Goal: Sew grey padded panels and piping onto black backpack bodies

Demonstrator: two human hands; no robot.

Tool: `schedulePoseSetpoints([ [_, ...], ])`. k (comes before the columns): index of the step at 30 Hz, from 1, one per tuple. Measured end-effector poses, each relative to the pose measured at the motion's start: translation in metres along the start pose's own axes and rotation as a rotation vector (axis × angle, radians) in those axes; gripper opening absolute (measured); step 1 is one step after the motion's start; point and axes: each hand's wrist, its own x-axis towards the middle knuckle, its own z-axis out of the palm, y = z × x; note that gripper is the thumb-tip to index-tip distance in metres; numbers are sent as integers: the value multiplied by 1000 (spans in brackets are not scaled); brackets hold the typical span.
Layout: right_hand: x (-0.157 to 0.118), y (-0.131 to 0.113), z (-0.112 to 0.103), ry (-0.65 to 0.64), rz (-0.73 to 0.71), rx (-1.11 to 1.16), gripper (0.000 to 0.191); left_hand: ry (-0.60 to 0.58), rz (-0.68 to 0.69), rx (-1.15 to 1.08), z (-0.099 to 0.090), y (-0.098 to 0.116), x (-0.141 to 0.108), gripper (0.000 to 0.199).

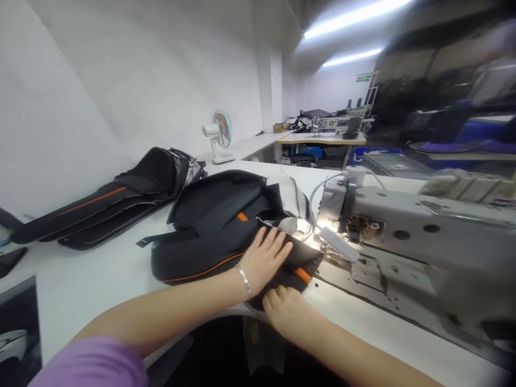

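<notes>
A black fabric bag piece (217, 252) with orange piping and small orange tabs lies on the white table, partly folded, beside the sewing machine (403, 236). Spread flat on top of it is my left hand (266, 259), fingers stretched toward the lit needle area. My right hand (285, 309) is closed on the near edge of the same piece, close to the table's front edge; its fingertips are partly hidden. An orange tab (302, 276) shows just beyond my right hand. The piece's right corner reaches the machine bed, and whether it lies under the presser foot cannot be made out.
A stack of black bag pieces (116, 199) lies at the left by the wall. Behind stands a small fan (220, 134). A white lamp-like bar (338, 244) with a cable hangs before the machine head. Farther back is another sewing machine (334, 124) on its table.
</notes>
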Motion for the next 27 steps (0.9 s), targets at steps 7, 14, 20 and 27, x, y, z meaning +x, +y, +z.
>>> schedulePoseSetpoints([
  [7,-74,2,-22,212,9,11,31,-233,-393,-100,-24,-47,-114,101],
  [14,-66,-5,-35,52,41,141,31,-363,-224,39,-60,-122,-84,31],
  [20,-31,-18,-23,16,77,114,26,-7,79,144,-88,-152,-37,46],
  [27,-24,2,-34,-109,267,484,43,-310,-145,-127,-8,-193,-67,64],
])
